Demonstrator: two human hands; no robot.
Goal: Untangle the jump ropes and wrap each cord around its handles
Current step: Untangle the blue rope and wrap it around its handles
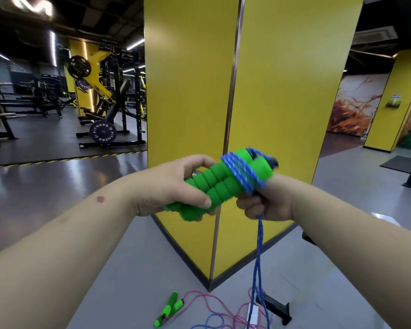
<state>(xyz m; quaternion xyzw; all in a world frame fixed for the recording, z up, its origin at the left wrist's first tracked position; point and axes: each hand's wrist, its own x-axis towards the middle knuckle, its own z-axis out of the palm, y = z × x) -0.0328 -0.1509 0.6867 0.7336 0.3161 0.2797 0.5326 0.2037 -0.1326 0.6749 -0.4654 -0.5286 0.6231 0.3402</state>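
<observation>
Blue cord (240, 173) is already a few turns round the pair of green foam handles (214, 186); the rest hangs from your right hand (268, 203) to the floor (128, 269). Left hand (173, 186) has its fingers curled round the handle ends, and right-hand fingers pinch the cord just under the wraps. Cord looks light, limp and braided, so it shouldn't slip much; foam is soft and grippy. Hold mid-handle and feed cord close to the wraps. Second rope, pink cord (207, 302), lies on the floor.

Green handles (214, 186) looked matt ribbed foam; blue cord (241, 173) was braided, speckled white; grey floor (64, 181) glossy; yellow pillar (190, 86) smooth, semi-matt.
</observation>
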